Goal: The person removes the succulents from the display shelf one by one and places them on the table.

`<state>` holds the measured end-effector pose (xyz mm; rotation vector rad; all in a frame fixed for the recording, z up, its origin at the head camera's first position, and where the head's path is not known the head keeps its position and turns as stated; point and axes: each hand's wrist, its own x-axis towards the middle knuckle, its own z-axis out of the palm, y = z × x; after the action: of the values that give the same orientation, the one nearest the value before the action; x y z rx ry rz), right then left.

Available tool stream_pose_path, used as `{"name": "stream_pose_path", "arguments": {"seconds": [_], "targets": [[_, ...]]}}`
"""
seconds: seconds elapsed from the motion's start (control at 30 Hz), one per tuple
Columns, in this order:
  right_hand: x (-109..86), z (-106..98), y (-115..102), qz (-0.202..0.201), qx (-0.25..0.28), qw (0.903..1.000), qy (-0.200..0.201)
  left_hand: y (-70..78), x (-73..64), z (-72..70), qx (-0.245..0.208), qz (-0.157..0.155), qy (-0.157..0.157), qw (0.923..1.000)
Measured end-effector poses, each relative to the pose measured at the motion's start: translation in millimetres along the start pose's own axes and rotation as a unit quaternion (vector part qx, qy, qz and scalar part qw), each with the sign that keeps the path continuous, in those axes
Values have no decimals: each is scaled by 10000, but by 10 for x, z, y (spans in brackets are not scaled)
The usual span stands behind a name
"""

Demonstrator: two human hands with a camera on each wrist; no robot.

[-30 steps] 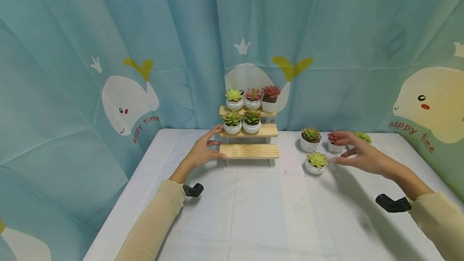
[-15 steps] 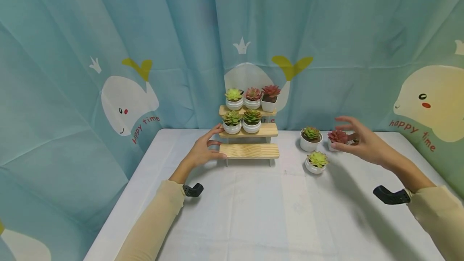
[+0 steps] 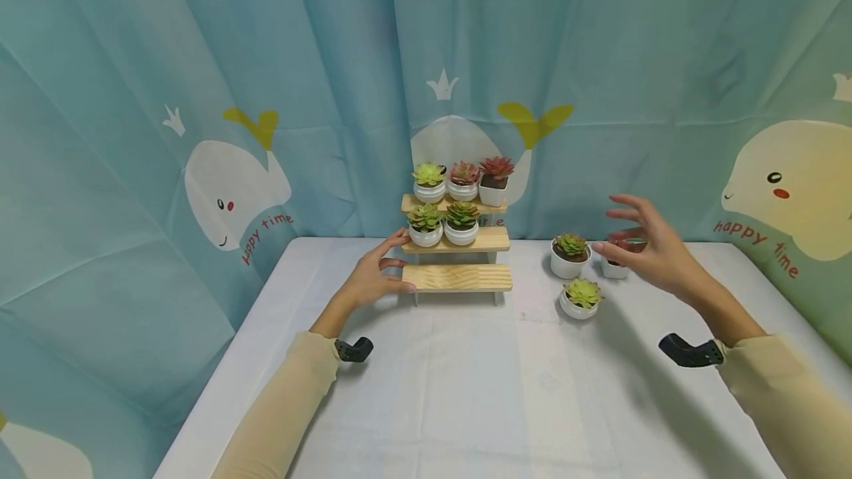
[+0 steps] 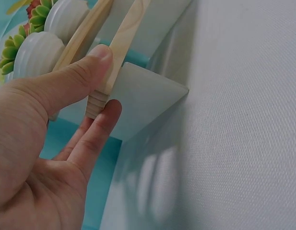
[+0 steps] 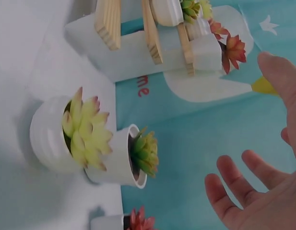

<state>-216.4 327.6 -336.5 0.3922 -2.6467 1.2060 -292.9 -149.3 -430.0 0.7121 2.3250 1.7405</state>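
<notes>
A three-tier wooden display stand [image 3: 459, 278] stands at the back of the table. My left hand [image 3: 369, 276] pinches the left end of its lowest board, the thumb on top and fingers below in the left wrist view. Two green potted succulents [image 3: 462, 224] sit on the middle tier, and a light green one [image 3: 429, 182] and two red ones [image 3: 495, 182] on the top tier. My right hand [image 3: 655, 246] hovers with fingers spread and nothing in them. It partly hides a red potted succulent [image 3: 614, 270] in a white pot.
To the right of the stand, a green succulent [image 3: 568, 257] in a white pot stands behind a pale green one [image 3: 581, 298]. A blue curtain [image 3: 346, 94] with whale prints hangs along the table's back edge. White cloth covers the table [image 3: 479, 390].
My right hand has risen and shifted slightly left, its fingers spreading wider. A green succulent at the far right, seen a second ago, is now hidden by the hand. The left hand stays put.
</notes>
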Motion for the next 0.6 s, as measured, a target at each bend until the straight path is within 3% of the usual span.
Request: {"name": "stream_pose_path", "arguments": {"seconds": [0.33,0.6], "targets": [[69,174,-63,-83,71,9999,39,18,-19,5,16,20,0,10000],[190,432,-134,-177,307,9993,-148,26,-9,7,6,-21,30,10000]]}}
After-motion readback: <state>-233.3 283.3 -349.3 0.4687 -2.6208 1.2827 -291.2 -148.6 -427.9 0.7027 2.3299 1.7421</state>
